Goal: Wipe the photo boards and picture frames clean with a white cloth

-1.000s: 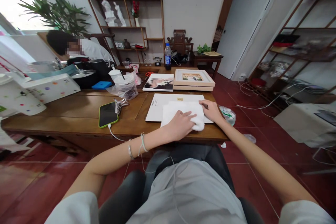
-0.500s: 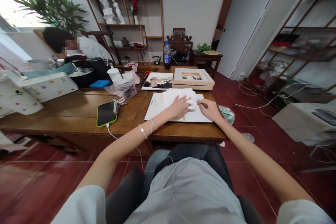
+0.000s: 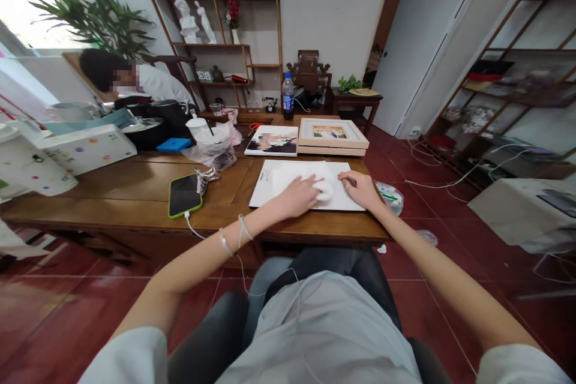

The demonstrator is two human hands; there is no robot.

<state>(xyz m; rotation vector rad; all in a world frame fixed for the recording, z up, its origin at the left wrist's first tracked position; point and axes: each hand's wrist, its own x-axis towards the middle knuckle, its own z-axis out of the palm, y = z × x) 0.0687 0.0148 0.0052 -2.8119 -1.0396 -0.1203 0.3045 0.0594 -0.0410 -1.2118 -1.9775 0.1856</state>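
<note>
A white board (image 3: 263, 187) with small print near its left side lies flat by the table's front edge. On it, my left hand (image 3: 300, 195) presses down on a crumpled white tissue (image 3: 324, 189), its fingers bent over the wad and slightly apart. Bracelets circle that wrist. My right hand (image 3: 359, 188) is closed at the board's right edge, its fingertips on the board and its palm side hidden. Behind the board lie a photo print (image 3: 273, 140) and light wooden picture frames (image 3: 333, 134), stacked.
A phone (image 3: 184, 196) on a white cable lies to the left, near a plastic-wrapped cup (image 3: 213, 141) and a blue box (image 3: 173, 144). A bottle (image 3: 288, 96) stands at the back. Another person (image 3: 166, 81) leans over the far left. A clear container (image 3: 390, 198) sits past the table's right end.
My left hand has drawn the tissue slightly left and toward me; the tissue looks more bunched and smeared by motion. My right hand has stayed at the board's right edge.
</note>
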